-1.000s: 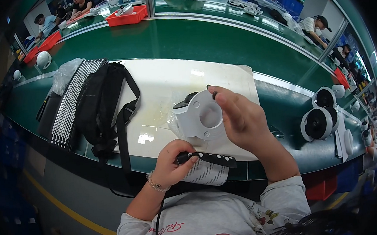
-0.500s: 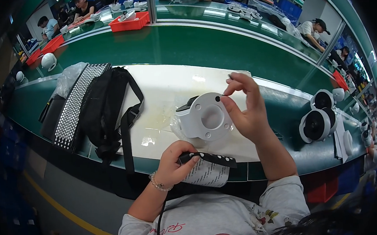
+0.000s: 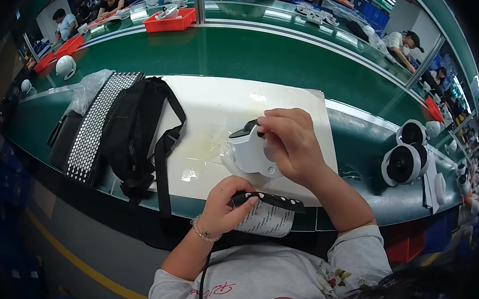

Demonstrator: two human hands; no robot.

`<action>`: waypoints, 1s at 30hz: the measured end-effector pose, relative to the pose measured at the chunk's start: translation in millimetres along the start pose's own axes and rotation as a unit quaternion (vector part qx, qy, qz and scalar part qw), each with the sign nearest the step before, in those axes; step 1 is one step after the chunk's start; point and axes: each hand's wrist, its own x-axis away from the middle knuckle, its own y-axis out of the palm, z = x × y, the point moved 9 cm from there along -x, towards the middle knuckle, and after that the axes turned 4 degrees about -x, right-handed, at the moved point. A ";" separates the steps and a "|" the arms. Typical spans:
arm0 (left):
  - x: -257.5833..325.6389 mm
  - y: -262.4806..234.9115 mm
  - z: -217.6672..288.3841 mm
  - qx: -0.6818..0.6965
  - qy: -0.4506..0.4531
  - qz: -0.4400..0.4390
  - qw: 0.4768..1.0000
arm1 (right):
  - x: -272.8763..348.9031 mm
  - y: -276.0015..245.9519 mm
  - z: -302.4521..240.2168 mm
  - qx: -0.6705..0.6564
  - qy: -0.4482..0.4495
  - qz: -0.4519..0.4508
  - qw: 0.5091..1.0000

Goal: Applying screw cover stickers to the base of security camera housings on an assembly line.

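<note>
My left hand [image 3: 226, 205] is closed around one end of a black strip with white round spots [image 3: 273, 201], whose pale, printed backing [image 3: 267, 221] hangs below. My right hand [image 3: 295, 145] reaches over a white plastic housing with a ring-shaped base [image 3: 248, 154], its fingers pinched together at the upper part. Something small and dark shows at those fingertips, but I cannot make out what it is. Most of the ring is hidden behind this hand. The housing lies tilted on a white board [image 3: 208, 101], with clear plastic wrap [image 3: 228, 157] beside it.
At left lie a black strapped bag [image 3: 133, 134], a perforated black-and-white sheet [image 3: 96, 131] and a clear bag [image 3: 91, 90]. White housings with black round faces [image 3: 404, 163] stand at right. A red bin [image 3: 169, 21] sits across the green bench; co-workers sit beyond.
My right hand has moved left and down, from beside the ring to over it, and its raised fingers have come together. My left hand keeps hold of the strip. The view has shifted slightly.
</note>
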 end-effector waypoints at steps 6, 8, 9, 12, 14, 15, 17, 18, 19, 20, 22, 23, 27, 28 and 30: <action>0.9 2.8 -5.0 0.022 -0.028 -0.007 0.999 | 7.4 -3.6 -24.2 0.141 0.018 -0.071 0.987; 1.5 3.4 -6.6 0.027 -0.029 -0.007 0.999 | 8.1 -4.6 -27.4 0.170 0.042 -0.094 0.980; 1.8 3.2 -7.5 0.031 -0.033 -0.006 0.999 | 9.7 -1.1 -26.9 0.150 0.057 -0.128 0.979; 2.6 2.3 -7.0 0.034 -0.034 -0.004 0.999 | 23.8 -2.0 -14.8 0.037 0.099 -0.128 0.986; 2.0 2.9 -6.2 0.036 -0.031 -0.003 0.999 | 38.3 -5.8 -2.9 -0.057 0.126 -0.094 0.986; 1.4 3.3 -5.4 0.036 -0.029 -0.003 0.999 | 46.5 -4.5 0.7 -0.065 0.136 -0.097 0.984; 0.7 3.6 -6.1 0.038 -0.029 -0.004 0.999 | 52.4 0.2 3.6 -0.074 0.146 -0.101 0.981; 0.5 2.8 -5.1 0.033 -0.018 -0.004 0.999 | 53.0 7.2 2.9 -0.056 0.150 -0.116 0.980; 0.4 2.3 -3.9 0.029 -0.008 -0.004 1.000 | 54.4 12.9 3.2 -0.037 0.155 -0.132 0.978; 0.7 1.7 -4.2 0.029 -0.010 -0.003 1.000 | 55.6 15.4 3.6 -0.039 0.155 -0.134 0.978; 1.7 2.6 -6.1 0.040 -0.023 -0.009 0.999 | 55.8 10.7 3.0 -0.064 0.143 -0.082 0.984; 2.2 2.8 -6.9 0.040 -0.024 -0.008 0.999 | 57.6 12.0 4.8 -0.066 0.143 -0.083 0.984; 5.1 4.4 -11.2 0.085 -0.025 0.008 0.996 | 58.1 0.5 -8.8 0.058 0.038 -0.019 0.997; 5.8 4.1 -12.4 0.111 -0.026 0.016 0.993 | 58.7 -1.2 -13.9 0.099 0.011 -0.007 0.995; 4.9 4.2 -13.1 0.114 -0.031 0.013 0.993 | 60.8 -2.1 -17.4 0.140 -0.014 -0.016 0.990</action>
